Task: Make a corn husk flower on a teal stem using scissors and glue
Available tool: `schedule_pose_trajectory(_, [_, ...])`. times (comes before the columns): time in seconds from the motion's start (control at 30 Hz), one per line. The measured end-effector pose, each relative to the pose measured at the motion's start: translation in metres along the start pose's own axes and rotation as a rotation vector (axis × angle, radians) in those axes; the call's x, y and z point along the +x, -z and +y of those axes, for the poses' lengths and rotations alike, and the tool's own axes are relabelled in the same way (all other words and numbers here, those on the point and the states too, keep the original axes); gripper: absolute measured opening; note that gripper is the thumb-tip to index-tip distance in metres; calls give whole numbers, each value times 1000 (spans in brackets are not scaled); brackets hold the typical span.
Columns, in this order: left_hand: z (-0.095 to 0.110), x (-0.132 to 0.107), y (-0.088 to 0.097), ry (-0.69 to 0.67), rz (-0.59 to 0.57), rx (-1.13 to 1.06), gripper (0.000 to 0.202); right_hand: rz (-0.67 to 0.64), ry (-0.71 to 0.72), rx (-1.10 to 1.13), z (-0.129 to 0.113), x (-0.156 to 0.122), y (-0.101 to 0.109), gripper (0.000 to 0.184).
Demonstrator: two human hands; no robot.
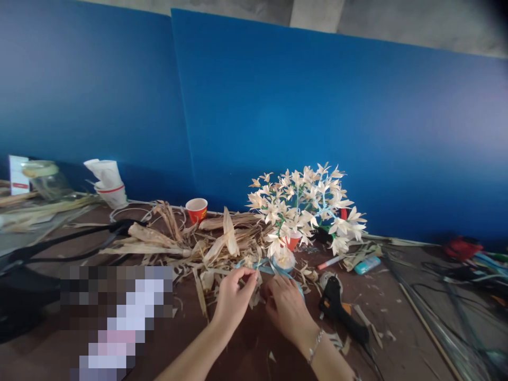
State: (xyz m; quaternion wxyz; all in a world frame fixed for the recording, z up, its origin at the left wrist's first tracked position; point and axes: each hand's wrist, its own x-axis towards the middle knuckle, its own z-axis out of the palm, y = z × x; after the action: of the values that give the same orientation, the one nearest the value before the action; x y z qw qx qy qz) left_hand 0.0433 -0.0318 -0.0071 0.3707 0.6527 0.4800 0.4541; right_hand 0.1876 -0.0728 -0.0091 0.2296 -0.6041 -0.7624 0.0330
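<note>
Thumb and forefinger of my left hand (235, 296) are pinched on a thin pale husk strip (257, 269). Close beside it, my right hand (288, 304) is turned back-up with its fingers curled down; what they hold, if anything, is hidden. A light-blue ribbon-like strip (299, 290) shows by the right hand. Just beyond the hands sits a small round container (284, 260) with pale bits in it. Behind it, a bunch of cream husk flowers (296, 219) on green and blue stems rises from a red cup (292, 242).
Dried corn husks (174, 241) are heaped at the left and middle. A black glue gun (341, 312) lies right of my right hand, near a blue-labelled tube (367, 265) and a marker (330, 262). A red paper cup (196, 210) stands behind the husks, before a blue panel (317, 116).
</note>
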Motion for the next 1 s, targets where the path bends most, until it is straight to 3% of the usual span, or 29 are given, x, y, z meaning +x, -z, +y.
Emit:
schedule_pose_trajectory(0.1, [-1,0,-1,7,-2,-14,23,100,-55,301,-1,3,2,17])
schedule_pose_trajectory(0.23, [0,-1,-3,28,-19,-53,22,194,-273,756,0,9,6,6])
schedule_pose_trajectory(0.47, [3,-3,-8,60,-118,-136,21,169,-477,1272,4,9,9,15])
schedule_pose_trajectory(0.73, [5,-4,-8,196,-239,-326,23,158,-450,1396,4,8,12,17])
schedule_pose_trajectory(1.0, [5,-4,-10,252,-278,-378,22,192,-380,1173,4,8,11,17])
